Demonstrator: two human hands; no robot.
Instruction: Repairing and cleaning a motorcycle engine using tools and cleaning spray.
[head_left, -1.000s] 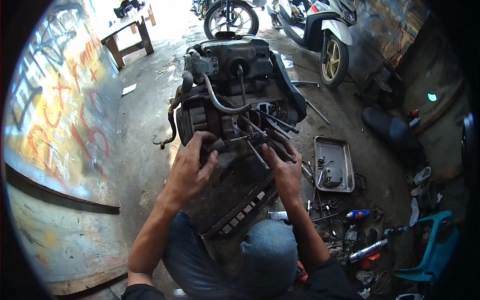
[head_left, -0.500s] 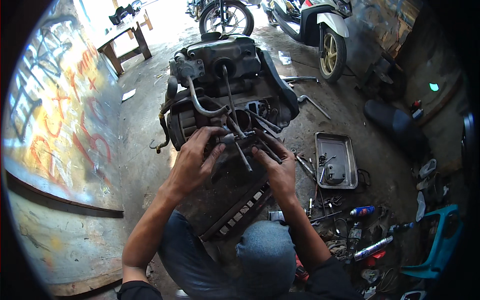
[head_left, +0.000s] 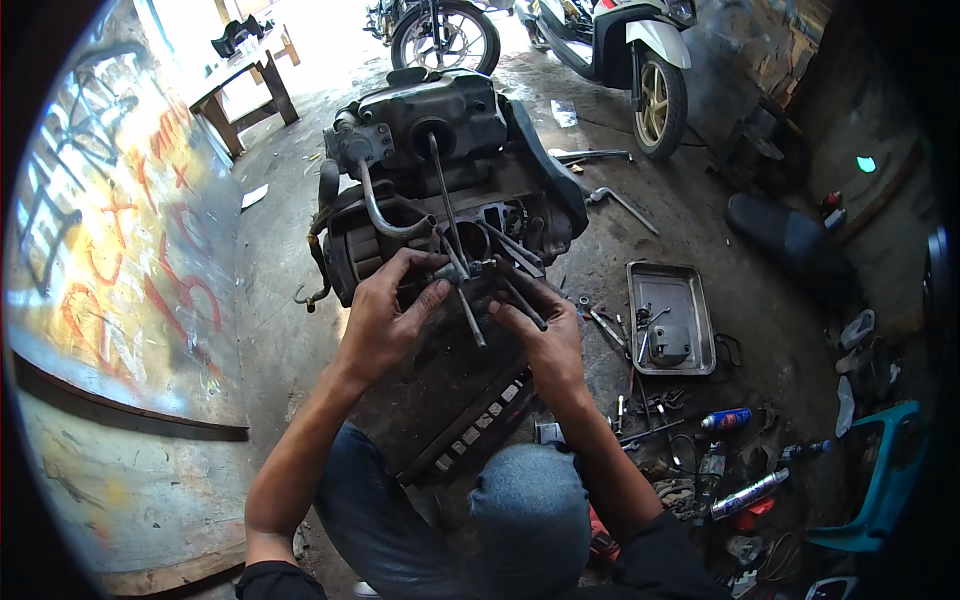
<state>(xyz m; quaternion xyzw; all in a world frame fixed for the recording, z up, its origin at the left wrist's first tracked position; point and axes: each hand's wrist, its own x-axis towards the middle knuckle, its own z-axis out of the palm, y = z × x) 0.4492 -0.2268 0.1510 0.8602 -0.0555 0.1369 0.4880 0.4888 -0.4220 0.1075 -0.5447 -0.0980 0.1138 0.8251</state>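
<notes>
A dark motorcycle engine (head_left: 355, 240) stands on the floor before me, with long metal studs (head_left: 473, 318) sticking out toward me and a curved pipe (head_left: 375, 205) at its left. Among the studs, my left hand (head_left: 385, 315) pinches a small grey metal part (head_left: 456, 272) between thumb and fingers. From the other side my right hand (head_left: 550, 335) curls around the studs, its fingertips at the part's right end. The fingers and studs partly hide the part, so its exact kind is unclear. Behind it shows the engine's round opening (head_left: 470, 238).
To the right lies a metal tray (head_left: 711, 320) holding a dark cover (head_left: 668, 345) and small pieces. Below it are scattered tools, a blue spray can (head_left: 727, 418) and a teal plastic piece (head_left: 880, 475). A black seat (head_left: 785, 235) rests by the wall; a scooter (head_left: 655, 50) stands behind.
Both hands and the small metal part have shifted slightly left with the view. The part sits at a somewhat different angle, and the right fingertips have moved a little at its end.
</notes>
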